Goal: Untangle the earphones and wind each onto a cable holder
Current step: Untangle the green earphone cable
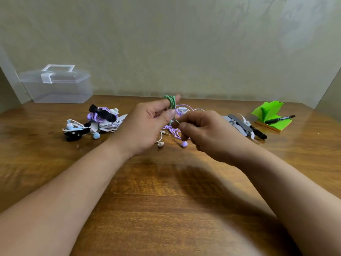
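A green earphone cable (170, 101) is coiled around the raised fingers of my left hand (145, 126), above the middle of the wooden table (166, 191). My right hand (204, 133) pinches the cable's loose end just right of the coil. Beneath both hands lies a tangle of purple and white earphones (181, 115), with a purple earbud (184, 144) and a white earbud (160, 144) near the front. Grey and black cable holders (241, 126) lie to the right.
Two wound bundles sit at the left: a purple one (103, 115) in a black holder and a light blue one (77, 129). A clear plastic box (57, 84) stands at the back left. Green sticky notes (271, 113) with a black marker (279, 119) are at the right.
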`<state>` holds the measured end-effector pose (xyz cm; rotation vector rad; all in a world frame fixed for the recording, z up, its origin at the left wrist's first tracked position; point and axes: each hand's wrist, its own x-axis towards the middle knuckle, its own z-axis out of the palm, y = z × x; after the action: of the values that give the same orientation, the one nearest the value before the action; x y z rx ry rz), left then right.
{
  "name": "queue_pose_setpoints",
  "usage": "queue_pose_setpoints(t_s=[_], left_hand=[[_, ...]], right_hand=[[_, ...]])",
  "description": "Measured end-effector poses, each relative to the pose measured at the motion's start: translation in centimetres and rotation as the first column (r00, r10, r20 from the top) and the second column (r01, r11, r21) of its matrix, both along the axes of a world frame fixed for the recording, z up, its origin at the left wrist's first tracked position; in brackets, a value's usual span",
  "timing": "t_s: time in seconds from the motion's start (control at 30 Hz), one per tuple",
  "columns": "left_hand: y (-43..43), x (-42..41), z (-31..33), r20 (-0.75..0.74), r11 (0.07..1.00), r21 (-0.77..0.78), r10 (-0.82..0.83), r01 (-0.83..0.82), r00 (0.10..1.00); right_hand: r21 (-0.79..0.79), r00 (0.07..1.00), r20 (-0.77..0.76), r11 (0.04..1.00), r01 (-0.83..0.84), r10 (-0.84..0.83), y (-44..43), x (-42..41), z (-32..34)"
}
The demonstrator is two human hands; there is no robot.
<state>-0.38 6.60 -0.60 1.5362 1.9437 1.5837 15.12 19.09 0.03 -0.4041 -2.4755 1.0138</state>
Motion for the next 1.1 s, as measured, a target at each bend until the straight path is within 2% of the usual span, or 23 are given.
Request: queue_pose_setpoints(t_s=[0.1, 0.17, 0.27, 0.4, 0.53, 0.6, 0.7, 0.87, 0.97, 1.1], left_hand=[[-0.5, -0.1, -0.1, -0.251, 0.992, -0.123, -0.013, -0.018, 0.968], [-0.7, 0.0, 0.0, -0.328, 0.975, -0.220, -0.094, 0.021, 0.940], [-1.0, 0.9, 0.4, -0.174, 0.934, -0.313, -0.235, 0.173, 0.956], [-1.0, 1.0, 0.6, -0.039, 0.899, -0.294, -0.349, 0.324, 0.936], [-0.9, 1.2, 0.7, 0.145, 0.881, -0.171, -0.420, 0.441, 0.896], [-0.7, 1.3, 0.7, 0.220, 0.875, -0.122, -0.437, 0.469, 0.872], [-0.5, 1.4, 0.6, 0.273, 0.881, -0.083, -0.430, 0.466, 0.861], [-0.4, 1.5, 0.4, 0.408, 0.899, -0.021, -0.391, 0.436, 0.825], [-0.4, 1.5, 0.3, 0.445, 0.910, -0.014, -0.365, 0.414, 0.818], [-0.4, 1.7, 0.3, 0.404, 0.935, -0.031, -0.313, 0.354, 0.860]], right_hand=[[0.132, 0.993, -0.082, 0.986, 0.098, -0.087, 0.2, 0.2, 0.4], [0.110, 0.980, -0.166, 0.986, 0.125, -0.106, 0.7, 0.3, 0.7], [0.049, 0.976, -0.210, 0.996, 0.076, -0.065, 1.2, 0.6, 1.2], [-0.134, 0.967, -0.254, 0.990, -0.053, 0.017, 2.1, 1.0, 1.2], [-0.428, 0.955, -0.275, 0.876, -0.223, 0.109, 2.2, 0.5, 0.5], [-0.492, 0.954, -0.269, 0.832, -0.255, 0.134, 2.5, 0.3, 0.1], [-0.507, 0.957, -0.252, 0.824, -0.255, 0.141, 2.8, 0.0, -0.2], [-0.608, 0.962, -0.246, 0.754, -0.250, 0.121, 2.3, -0.2, -0.4], [-0.543, 0.971, -0.228, 0.819, -0.188, 0.072, 2.1, -0.5, -0.7], [-0.437, 0.975, -0.222, 0.892, -0.112, 0.014, 1.6, -0.7, -0.8]])
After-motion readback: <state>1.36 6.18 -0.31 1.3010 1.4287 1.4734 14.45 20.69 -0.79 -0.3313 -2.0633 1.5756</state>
